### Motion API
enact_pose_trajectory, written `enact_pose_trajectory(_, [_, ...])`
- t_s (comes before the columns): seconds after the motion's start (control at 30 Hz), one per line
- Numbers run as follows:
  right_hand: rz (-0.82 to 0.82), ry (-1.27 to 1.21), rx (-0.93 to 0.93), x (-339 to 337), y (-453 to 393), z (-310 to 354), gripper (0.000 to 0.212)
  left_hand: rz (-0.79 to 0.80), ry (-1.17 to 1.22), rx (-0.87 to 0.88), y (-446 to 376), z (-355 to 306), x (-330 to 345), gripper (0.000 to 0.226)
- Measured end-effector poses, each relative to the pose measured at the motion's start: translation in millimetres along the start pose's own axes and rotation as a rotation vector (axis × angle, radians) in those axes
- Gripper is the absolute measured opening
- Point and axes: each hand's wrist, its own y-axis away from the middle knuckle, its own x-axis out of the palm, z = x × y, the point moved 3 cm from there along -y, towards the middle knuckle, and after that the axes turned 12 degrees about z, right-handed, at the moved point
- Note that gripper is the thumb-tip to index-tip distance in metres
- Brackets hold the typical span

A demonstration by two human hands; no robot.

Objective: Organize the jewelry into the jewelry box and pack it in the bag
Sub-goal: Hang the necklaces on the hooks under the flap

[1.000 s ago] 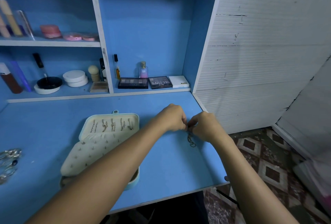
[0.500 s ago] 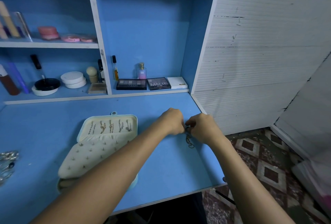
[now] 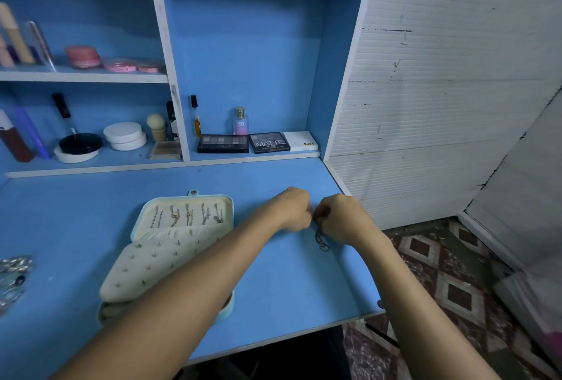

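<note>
An open cream jewelry box lies on the blue desk, several chains hung in its raised lid and a studded earring flap folded out toward me. Right of it my left hand and my right hand meet knuckle to knuckle, both pinching the top of a thin dark chain. Its lower end hangs down and touches the desk. My left forearm crosses over the box's near half and hides it. No bag is in view.
More silver jewelry lies at the desk's left edge. Shelves behind hold eyeshadow palettes, a perfume bottle, white jars and pink compacts. The desk's right edge drops to a patterned floor beside a white wall.
Both hands have stayed together on the chain, shifting only slightly; the chain's loose end still dangles below them. The view has tilted a little.
</note>
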Motion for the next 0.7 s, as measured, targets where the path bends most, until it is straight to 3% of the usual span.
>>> enact_pose_trajectory(0.3, [0.004,-0.010,0.002,-2,2,-1,0.018,-0.068,0.157,0.092,9,-7,-9,0.021])
enact_pose_trajectory(0.47, [-0.032,-0.108,-0.009,-3,2,-2,0.014,-0.061,0.132,0.048,7,-1,-14,0.029])
enact_pose_trajectory(0.7, [-0.107,-0.204,-0.078,-10,2,3,0.016,-0.015,0.107,-0.025,2,12,-18,0.014])
